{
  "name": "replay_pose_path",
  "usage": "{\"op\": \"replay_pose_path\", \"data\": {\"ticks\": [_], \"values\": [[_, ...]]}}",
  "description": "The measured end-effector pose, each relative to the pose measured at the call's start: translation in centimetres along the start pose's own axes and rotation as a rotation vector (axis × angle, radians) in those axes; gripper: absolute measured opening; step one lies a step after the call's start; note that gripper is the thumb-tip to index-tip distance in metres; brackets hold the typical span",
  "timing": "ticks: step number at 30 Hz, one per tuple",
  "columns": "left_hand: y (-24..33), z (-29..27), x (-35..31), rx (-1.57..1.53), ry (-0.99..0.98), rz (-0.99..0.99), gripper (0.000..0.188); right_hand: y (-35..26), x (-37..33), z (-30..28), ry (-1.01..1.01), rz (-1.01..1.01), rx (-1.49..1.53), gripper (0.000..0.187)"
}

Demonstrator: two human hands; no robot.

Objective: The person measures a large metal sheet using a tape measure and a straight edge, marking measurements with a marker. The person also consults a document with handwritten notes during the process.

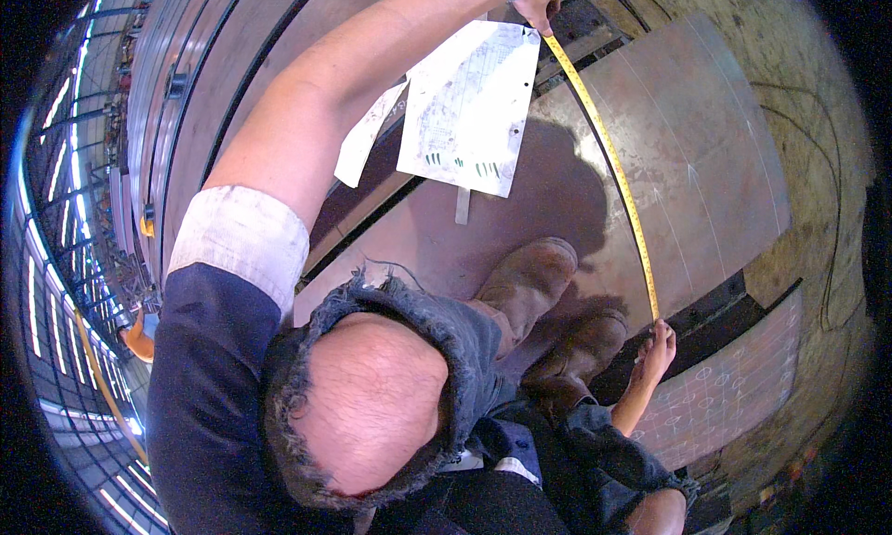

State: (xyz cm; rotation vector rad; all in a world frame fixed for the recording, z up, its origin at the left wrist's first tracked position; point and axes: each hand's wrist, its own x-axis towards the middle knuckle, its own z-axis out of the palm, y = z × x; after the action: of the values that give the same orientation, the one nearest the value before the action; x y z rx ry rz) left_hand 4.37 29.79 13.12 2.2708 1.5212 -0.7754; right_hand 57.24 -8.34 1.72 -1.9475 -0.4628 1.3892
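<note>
A yellow tape measure blade (609, 154) is stretched in a slight curve over a large brown steel plate (706, 135). Its far end is pinched in my left hand (539, 3), at the plate's far edge beside some papers. Nearer and to the right, my right hand (657, 349) grips the other end between thumb and fingers, close to the plate's near edge. Thin pale lines are marked across the plate. Whether a tape case sits in either hand, I cannot make out. A written-on white sheet (469, 107) lies just left of the blade, overlapping a second sheet (370, 135).
My brown boots (530, 279) rest on the steel, and my bare knee (376, 405) shows through torn denim. A chalk-marked plate (725, 396) lies at lower right, past a dark gap. Long steel pieces (214, 33) run along the left. Cables (827, 135) trail over the floor at right.
</note>
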Motion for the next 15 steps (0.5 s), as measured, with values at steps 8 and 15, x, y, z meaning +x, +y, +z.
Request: {"op": "replay_pose_path", "data": {"ticks": [8,15], "values": [[-0.8,1.0,0.3,-0.01,-0.01,0.022,0.061,0.1,-0.2,0.3,-0.006,0.024,-0.008,0.015],[-0.1,0.6,0.3,0.005,-0.002,0.072,0.056,1.1,0.9,-0.9,0.031,-0.028,0.04,0.015]]}}
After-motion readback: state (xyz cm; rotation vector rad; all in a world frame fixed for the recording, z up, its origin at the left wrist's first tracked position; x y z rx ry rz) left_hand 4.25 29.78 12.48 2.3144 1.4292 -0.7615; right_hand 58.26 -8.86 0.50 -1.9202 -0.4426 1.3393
